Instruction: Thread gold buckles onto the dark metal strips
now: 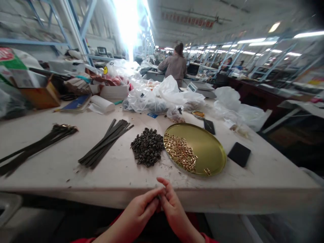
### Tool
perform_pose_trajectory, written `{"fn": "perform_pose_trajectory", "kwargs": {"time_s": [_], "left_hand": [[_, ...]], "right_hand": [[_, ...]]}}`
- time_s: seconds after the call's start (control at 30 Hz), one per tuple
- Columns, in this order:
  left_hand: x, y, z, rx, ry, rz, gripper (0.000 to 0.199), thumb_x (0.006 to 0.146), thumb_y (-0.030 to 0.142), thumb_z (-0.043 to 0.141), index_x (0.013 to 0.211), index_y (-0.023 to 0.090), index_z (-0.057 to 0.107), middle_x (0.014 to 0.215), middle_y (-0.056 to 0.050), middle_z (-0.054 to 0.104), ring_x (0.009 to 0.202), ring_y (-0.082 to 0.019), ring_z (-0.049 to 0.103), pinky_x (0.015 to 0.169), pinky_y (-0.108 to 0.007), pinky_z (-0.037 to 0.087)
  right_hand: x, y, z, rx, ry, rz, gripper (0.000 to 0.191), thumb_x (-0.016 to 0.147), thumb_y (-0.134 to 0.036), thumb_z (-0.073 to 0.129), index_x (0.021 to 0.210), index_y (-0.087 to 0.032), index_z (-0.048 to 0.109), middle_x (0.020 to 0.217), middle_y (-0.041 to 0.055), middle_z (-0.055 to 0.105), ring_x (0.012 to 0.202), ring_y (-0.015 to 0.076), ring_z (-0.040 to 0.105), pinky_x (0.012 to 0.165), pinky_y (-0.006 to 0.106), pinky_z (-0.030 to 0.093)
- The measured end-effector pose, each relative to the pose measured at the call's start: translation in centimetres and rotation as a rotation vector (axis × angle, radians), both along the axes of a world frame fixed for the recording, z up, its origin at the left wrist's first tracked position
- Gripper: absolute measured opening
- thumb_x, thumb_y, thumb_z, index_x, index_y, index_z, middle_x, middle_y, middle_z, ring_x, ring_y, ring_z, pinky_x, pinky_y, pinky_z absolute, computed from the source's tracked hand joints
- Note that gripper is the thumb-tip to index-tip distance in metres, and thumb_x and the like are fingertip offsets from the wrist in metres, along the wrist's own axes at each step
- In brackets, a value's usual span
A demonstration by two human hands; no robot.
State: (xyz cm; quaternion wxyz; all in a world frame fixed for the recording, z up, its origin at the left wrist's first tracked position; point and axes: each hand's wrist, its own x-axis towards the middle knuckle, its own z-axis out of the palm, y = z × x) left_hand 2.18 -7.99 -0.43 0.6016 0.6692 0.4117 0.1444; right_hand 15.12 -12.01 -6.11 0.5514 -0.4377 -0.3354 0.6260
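Note:
My left hand (138,212) and my right hand (174,205) meet just in front of the table's front edge, fingertips together. Both are closed in a pinch; a small dark bit shows between them, too small and covered to name. Beyond them lies a heap of small dark loops (147,147). Touching it on the right is a round gold tray (211,148), with many small gold metal buckles (180,152) gathered in its left part. To the left lie a bundle of dark flat straps (105,143) and another bundle of long straps (37,145) with gold metal at its far end.
Clear plastic bags (162,94) crowd the table's (106,179) back. A black flat pad (239,154) and a smaller dark piece (209,127) lie right of the tray. Back left are a paper roll (102,104), a blue notebook (76,103) and cardboard boxes. A person (174,65) faces away farther off.

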Motion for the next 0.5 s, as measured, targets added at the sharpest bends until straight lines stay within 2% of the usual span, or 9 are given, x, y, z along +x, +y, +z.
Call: {"fn": "perform_pose_trajectory", "kwargs": {"time_s": [0.07,0.13,0.23,0.3,0.37,0.43,0.5], "left_hand": [[0.1,0.6,-1.1,-0.052,-0.055,0.025,0.036,0.084,0.037,0.043,0.111,0.018,0.057,0.090,-0.005,0.064,0.079,-0.017,0.056,0.074,-0.025,0.045],[0.2,1.1,-2.0,-0.130,-0.136,0.063,0.034,0.082,0.042,0.046,0.100,0.017,0.060,0.081,-0.003,0.062,0.071,-0.015,0.053,0.067,-0.024,0.044],[0.2,2.1,-2.5,-0.250,-0.195,0.101,0.034,0.079,0.048,0.050,0.083,0.016,0.060,0.073,-0.001,0.057,0.069,-0.014,0.049,0.066,-0.023,0.042],[0.1,2.8,-2.3,-0.255,-0.156,0.128,0.035,0.077,0.050,0.051,0.078,0.015,0.059,0.072,0.000,0.055,0.069,-0.014,0.047,0.066,-0.022,0.040],[-0.3,3.5,-2.0,-0.216,-0.076,0.159,0.037,0.074,0.051,0.053,0.078,0.015,0.059,0.072,0.000,0.053,0.069,-0.013,0.045,0.065,-0.022,0.039],[-0.8,4.0,-1.9,-0.185,0.001,0.174,0.039,0.072,0.053,0.053,0.074,0.015,0.058,0.067,0.001,0.050,0.065,-0.013,0.042,0.062,-0.021,0.037],[-1.2,4.2,-2.1,-0.167,0.051,0.172,0.041,0.071,0.056,0.051,0.070,0.015,0.057,0.062,0.002,0.048,0.062,-0.013,0.041,0.060,-0.022,0.036]], "right_hand": [[-0.7,0.8,-0.3,-0.050,0.129,-0.014,0.053,0.078,-0.052,0.054,0.120,-0.022,0.039,0.066,-0.0049,0.046,0.054,0.0080,0.041,0.051,0.020,0.035],[-1.0,1.5,-0.5,-0.066,0.192,-0.029,0.054,0.076,-0.052,0.058,0.117,-0.022,0.041,0.064,-0.0062,0.043,0.051,0.0068,0.039,0.049,0.019,0.033],[-0.3,2.0,-0.6,-0.027,0.122,-0.005,0.047,0.080,-0.050,0.052,0.116,-0.022,0.042,0.065,-0.0052,0.045,0.054,0.0090,0.045,0.052,0.022,0.037],[1.3,2.4,-0.5,0.022,-0.089,0.010,0.039,0.086,-0.045,0.044,0.116,-0.022,0.044,0.070,-0.0021,0.050,0.062,0.0126,0.051,0.058,0.025,0.042],[3.4,3.5,-0.4,0.079,-0.417,-0.039,0.028,0.087,-0.036,0.042,0.110,-0.020,0.049,0.079,0.0023,0.055,0.072,0.0158,0.054,0.065,0.028,0.044],[5.3,5.5,-0.4,0.134,-0.777,-0.114,0.019,0.086,-0.026,0.042,0.099,-0.018,0.053,0.087,0.0058,0.057,0.080,0.0176,0.055,0.071,0.030,0.044],[6.2,7.9,-0.3,0.182,-1.072,-0.107,0.017,0.085,-0.016,0.041,0.096,-0.016,0.053,0.090,0.0075,0.057,0.083,0.0181,0.055,0.074,0.031,0.045]]}}
